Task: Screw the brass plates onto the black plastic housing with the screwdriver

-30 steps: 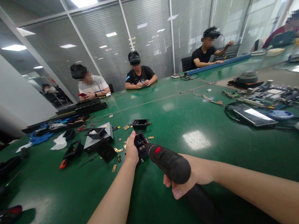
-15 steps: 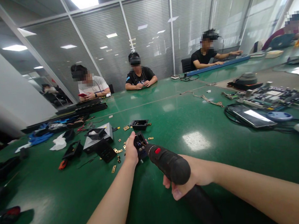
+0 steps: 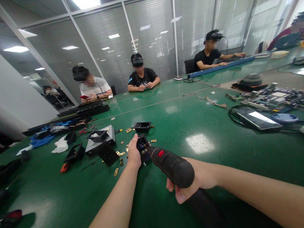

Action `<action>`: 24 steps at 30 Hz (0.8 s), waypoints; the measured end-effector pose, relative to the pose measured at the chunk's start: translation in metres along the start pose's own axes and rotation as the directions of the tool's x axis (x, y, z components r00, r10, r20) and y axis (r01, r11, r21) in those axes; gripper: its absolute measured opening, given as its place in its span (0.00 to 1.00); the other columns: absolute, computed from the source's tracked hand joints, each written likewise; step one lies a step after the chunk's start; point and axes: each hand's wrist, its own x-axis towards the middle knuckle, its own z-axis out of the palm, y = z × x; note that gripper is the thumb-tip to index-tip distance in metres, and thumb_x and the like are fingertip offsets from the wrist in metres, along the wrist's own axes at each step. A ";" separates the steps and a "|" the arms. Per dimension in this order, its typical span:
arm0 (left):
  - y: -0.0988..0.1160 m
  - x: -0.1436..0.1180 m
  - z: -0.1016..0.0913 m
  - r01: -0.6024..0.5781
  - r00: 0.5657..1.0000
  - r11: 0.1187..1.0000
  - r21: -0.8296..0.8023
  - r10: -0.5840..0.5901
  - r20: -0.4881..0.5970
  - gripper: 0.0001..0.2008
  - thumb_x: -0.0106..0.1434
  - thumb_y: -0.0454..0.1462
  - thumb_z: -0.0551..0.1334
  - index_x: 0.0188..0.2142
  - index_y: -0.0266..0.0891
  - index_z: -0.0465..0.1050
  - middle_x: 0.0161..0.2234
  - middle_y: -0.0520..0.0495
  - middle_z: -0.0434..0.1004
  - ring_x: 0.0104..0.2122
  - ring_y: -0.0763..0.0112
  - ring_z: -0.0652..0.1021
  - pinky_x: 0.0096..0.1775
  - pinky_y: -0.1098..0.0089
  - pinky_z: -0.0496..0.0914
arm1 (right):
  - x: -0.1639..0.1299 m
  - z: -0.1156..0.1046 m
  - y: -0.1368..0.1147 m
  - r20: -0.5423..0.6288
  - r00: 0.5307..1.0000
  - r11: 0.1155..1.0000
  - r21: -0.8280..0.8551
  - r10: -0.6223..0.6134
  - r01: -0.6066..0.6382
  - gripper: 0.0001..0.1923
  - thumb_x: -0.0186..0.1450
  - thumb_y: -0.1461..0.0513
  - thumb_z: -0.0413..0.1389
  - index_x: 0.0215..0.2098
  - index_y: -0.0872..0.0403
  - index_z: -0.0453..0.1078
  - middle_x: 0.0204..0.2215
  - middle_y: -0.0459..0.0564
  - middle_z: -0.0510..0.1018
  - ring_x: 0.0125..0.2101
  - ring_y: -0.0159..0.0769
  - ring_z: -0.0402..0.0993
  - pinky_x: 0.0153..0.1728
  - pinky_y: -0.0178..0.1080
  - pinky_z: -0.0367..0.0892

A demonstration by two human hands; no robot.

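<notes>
My left hand point(image 3: 134, 152) is closed around the left side of a small black housing point(image 3: 143, 147) with metal parts inside it. In my right hand point(image 3: 184, 188) is a black cordless screwdriver point(image 3: 171, 166) with a red button on top, gripped by its handle. Its nose points into the housing, but the bit's exact contact is hidden. Just beyond the housing lies another black open box point(image 3: 142, 126). Small brass plates point(image 3: 116, 172) are scattered to the left of my left hand. A black panel point(image 3: 108, 154) leans there against a grey box point(image 3: 111, 134).
At left lie a black tray point(image 3: 74, 152) with an orange part, white tissue point(image 3: 60, 145) and blue cloth point(image 3: 40, 138). Circuit boards point(image 3: 279, 96) and a phone point(image 3: 257, 117) lie at right on the green table point(image 3: 174, 126). Several people sit across it.
Almost nothing differs. The whole view has shifted very slightly, and both hands keep their hold on the housing and the screwdriver.
</notes>
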 end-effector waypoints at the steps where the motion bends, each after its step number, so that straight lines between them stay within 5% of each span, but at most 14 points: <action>1: 0.000 0.000 0.000 -0.001 1.000 1.000 -0.001 0.001 0.003 0.35 0.59 0.69 0.78 0.40 0.43 0.79 0.30 0.42 0.87 0.28 0.55 0.86 0.33 0.61 0.80 | 0.000 0.000 -0.001 0.001 1.000 1.000 -0.004 0.004 -0.004 0.34 0.45 0.45 0.91 0.36 0.54 0.83 0.35 0.48 0.84 0.38 0.44 0.83 0.40 0.42 0.80; 24: 0.000 0.001 0.001 -0.005 1.000 1.000 0.001 0.005 -0.004 0.35 0.59 0.70 0.78 0.37 0.42 0.78 0.29 0.42 0.86 0.28 0.57 0.86 0.32 0.62 0.81 | -0.003 0.000 -0.003 -0.010 1.000 1.000 -0.014 0.002 -0.003 0.33 0.46 0.45 0.91 0.36 0.53 0.83 0.34 0.46 0.83 0.37 0.42 0.82 0.39 0.41 0.78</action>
